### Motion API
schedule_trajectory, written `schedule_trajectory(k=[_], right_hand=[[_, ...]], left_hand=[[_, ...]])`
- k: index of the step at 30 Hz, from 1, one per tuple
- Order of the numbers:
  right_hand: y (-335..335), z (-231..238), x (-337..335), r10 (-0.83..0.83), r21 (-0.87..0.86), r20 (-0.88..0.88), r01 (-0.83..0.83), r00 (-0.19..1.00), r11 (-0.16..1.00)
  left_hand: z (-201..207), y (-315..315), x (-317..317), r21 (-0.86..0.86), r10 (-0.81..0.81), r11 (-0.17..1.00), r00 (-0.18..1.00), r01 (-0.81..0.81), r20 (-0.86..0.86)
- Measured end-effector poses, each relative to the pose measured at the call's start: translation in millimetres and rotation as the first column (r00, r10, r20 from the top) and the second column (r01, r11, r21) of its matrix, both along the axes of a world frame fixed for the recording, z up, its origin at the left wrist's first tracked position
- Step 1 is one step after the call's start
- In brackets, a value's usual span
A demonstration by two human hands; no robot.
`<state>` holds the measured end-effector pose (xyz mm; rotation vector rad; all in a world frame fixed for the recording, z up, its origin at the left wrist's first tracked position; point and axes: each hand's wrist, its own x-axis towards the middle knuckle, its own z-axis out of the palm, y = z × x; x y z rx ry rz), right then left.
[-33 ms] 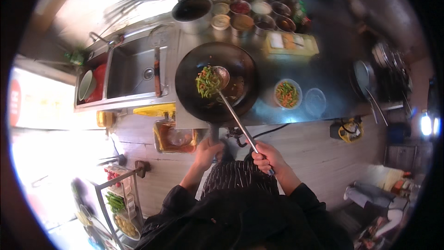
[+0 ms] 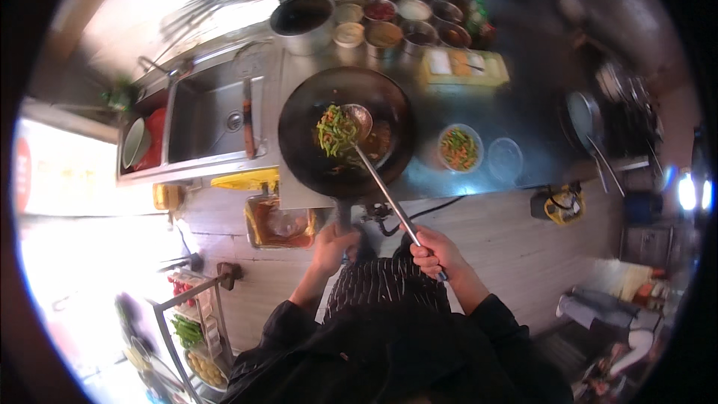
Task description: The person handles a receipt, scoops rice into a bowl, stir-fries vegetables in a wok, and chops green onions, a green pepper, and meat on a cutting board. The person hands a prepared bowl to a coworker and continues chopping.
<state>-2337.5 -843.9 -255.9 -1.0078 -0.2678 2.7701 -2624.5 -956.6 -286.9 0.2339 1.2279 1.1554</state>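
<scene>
Clearly, right fingers clasp a slim metal ladle.

Wok: end of handle hidden inside left hand, some fingers out of sight. Ladle: stretch of shaft covered by right hand. Chopped food: pieces too small to identify, wok surface beneath hidden. Round containers at back of bench: blurred, contents unclear. Rack: foot cut off by lower edge. Person at lower right: blurred, hands indistinct. Far left: detail lost in glare.
</scene>
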Motion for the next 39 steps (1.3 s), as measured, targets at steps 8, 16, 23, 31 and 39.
schedule_trajectory(k=[8,16,23,31,39], right_hand=[[-14.4,34.7,110.0,-0.238,0.235,0.129,0.204,0.963,0.95],[-40.3,33.9,168.9,-0.399,0.406,0.345,0.249,0.849,0.88],[-46.1,15.0,170.0,-0.444,0.486,0.507,0.18,0.739,0.855],[-36.8,0.4,181.7,-0.603,0.776,0.625,-0.474,0.495,0.416],[-42.1,-18.8,170.6,-0.714,0.763,0.495,-0.64,0.495,0.085]], left_hand=[[-10.8,9.2,4.8,-0.038,0.001,0.999,1.0,0.0,0.029],[-15.9,12.1,0.2,-0.06,0.018,0.998,0.999,-0.02,-0.028],[-14.4,9.1,0.9,-0.106,0.02,0.994,0.999,-0.015,0.05],[-17.5,6.9,-2.4,-0.121,0.008,0.993,0.999,-0.002,0.047],[-29.5,1.3,-5.7,-0.131,0.0,0.991,1.0,0.0,0.002]])
